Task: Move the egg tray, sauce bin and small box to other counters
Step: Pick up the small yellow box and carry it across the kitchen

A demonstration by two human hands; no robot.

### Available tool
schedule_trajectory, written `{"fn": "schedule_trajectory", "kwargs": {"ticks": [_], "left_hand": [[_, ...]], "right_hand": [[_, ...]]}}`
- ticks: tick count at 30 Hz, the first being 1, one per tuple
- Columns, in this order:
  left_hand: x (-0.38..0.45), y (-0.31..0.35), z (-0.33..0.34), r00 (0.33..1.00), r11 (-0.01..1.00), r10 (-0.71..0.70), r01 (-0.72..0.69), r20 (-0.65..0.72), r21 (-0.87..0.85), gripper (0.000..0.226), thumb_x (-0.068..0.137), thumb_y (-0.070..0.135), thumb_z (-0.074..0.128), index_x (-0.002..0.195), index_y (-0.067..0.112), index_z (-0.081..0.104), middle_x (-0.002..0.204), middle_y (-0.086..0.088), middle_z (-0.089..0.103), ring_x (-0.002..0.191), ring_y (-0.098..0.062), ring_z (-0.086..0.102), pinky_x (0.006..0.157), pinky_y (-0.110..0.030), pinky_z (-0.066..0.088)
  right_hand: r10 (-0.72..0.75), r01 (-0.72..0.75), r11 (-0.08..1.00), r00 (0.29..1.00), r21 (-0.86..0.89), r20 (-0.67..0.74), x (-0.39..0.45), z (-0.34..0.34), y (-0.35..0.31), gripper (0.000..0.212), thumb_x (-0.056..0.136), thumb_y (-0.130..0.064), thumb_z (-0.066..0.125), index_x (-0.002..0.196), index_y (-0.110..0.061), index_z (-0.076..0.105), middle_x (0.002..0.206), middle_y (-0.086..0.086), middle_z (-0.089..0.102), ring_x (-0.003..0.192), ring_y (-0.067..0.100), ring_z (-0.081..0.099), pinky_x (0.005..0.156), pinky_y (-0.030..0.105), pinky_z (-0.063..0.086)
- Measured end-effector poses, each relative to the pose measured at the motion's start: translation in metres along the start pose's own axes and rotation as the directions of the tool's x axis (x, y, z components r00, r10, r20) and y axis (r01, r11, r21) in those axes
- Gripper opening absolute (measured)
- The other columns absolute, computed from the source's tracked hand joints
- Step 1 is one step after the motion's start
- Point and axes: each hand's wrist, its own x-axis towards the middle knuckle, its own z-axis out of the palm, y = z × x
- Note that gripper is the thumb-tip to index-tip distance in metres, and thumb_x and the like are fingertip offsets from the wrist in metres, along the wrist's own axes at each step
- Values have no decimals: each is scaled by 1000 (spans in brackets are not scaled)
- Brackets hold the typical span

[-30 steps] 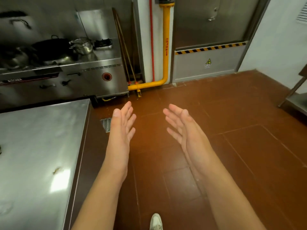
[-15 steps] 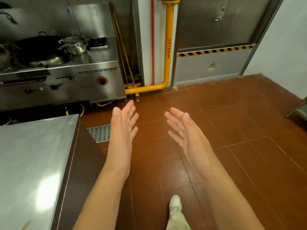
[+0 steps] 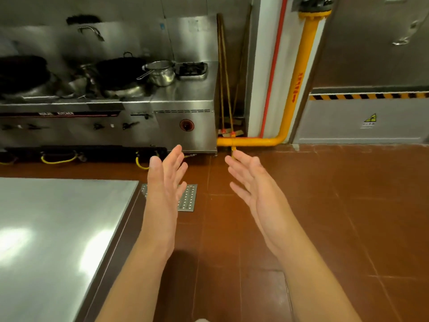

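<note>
My left hand [image 3: 164,182] and my right hand [image 3: 253,189] are held out in front of me over the red tiled floor, palms facing each other, fingers straight and spread, holding nothing. The egg tray, the sauce bin and the small box are not in view. A bare steel counter [image 3: 58,228] lies at the lower left, just left of my left forearm.
A steel wok range [image 3: 162,117] with black woks and a steel pot [image 3: 162,73] stands ahead on the left. A yellow pipe [image 3: 299,80] runs down the wall and along the floor. A metal door [image 3: 371,66] is at right. A perforated floor drain plate [image 3: 188,198] lies by the counter corner.
The view has swung left and toward the range, so the stove and the pipe sit closer and larger. Both hands stay open and empty, in the same pose.
</note>
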Motion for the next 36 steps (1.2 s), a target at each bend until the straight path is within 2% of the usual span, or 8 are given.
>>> {"fn": "schedule_trajectory", "kwargs": {"ticks": [4,10,15,23,26,29,32,36], "left_hand": [[59,-10,-16,997,999,-28,30,-76,24,75,84,71,16,151,43,34,155,22,38,141,2,37,123,-35,21],[163,-20,-40,995,999,-26,22,-100,-34,76,85,70,16,152,38,35,155,19,41,140,2,39,120,-33,25],[246,-24,-42,998,999,-22,19,-62,-43,77,86,70,15,152,36,36,155,17,41,140,1,40,121,-36,24],[371,-35,-42,991,997,-60,54,-115,-55,78,85,71,17,152,35,35,157,14,39,141,-1,39,121,-36,24],[417,-34,-39,983,994,-86,74,-161,-77,80,89,73,21,156,30,28,161,10,33,146,-5,32,123,-35,20],[462,-37,-43,963,997,-76,72,-257,-27,81,84,69,18,154,31,33,158,12,37,142,-2,37,123,-38,22],[494,-37,-52,937,997,-71,69,-341,-19,80,83,69,18,153,33,35,156,13,40,140,-2,40,122,-39,24],[520,-31,-71,892,997,-82,70,-444,-43,82,83,70,19,154,32,33,158,13,39,143,-3,38,123,-40,22]], "right_hand": [[40,-38,999,997,-36,65,67,15,8,74,81,-69,28,147,-39,40,146,-22,51,134,-6,45,119,32,33],[39,-35,998,995,-43,94,179,38,5,71,79,-69,30,144,-40,41,146,-19,52,136,-1,45,120,38,33],[44,-40,998,996,-44,79,252,46,7,71,78,-70,32,143,-40,43,144,-20,53,134,-3,47,120,37,34],[63,-59,998,992,-39,112,383,36,17,70,86,-73,32,146,-38,44,143,-21,54,132,-6,47,119,35,35],[74,-70,997,981,-28,180,443,39,23,73,84,-76,33,146,-38,44,143,-21,55,132,-6,47,118,34,36],[91,-89,996,961,-18,261,502,41,21,71,87,-74,32,146,-37,44,143,-21,55,133,-5,46,119,35,35],[102,-99,995,931,-26,350,551,49,17,76,79,-72,31,146,-39,44,144,-22,53,136,-1,45,120,39,32],[145,-151,988,887,-21,439,598,77,20,67,80,-75,33,139,-46,48,143,-22,55,133,-1,47,120,41,32]]}}
